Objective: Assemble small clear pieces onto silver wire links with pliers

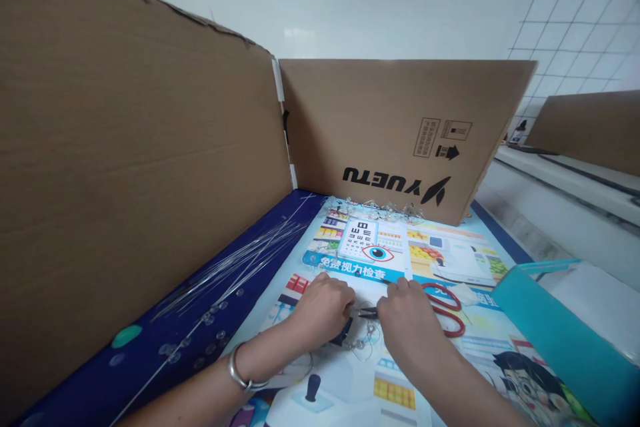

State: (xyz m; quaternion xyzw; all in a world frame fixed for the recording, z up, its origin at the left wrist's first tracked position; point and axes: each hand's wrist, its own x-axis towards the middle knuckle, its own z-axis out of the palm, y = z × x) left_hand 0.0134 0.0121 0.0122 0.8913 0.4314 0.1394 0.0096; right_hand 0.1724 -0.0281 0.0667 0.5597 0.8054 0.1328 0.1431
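My right hand (pixel 407 313) is closed around a pair of pliers (pixel 369 313), with the dark jaws pointing left toward my other hand. My left hand (pixel 324 307) is pinched shut just left of the jaws; what its fingers hold is hidden. Below the jaws, thin wire with clear beads (pixel 371 329) loops over the printed sheet. A small black object (pixel 343 333) shows beneath my left hand; its kind is unclear. Red-handled scissors (pixel 453 321) lie partly behind my right hand.
Cardboard panels (pixel 400 113) wall the left and back. Thin clear strands (pixel 235 260), loose clear beads (pixel 207 317) and a green disc (pixel 127 336) lie on blue cloth. Clear beaded pieces (pixel 375 205) line the back. A teal box (pixel 565 333) stands right.
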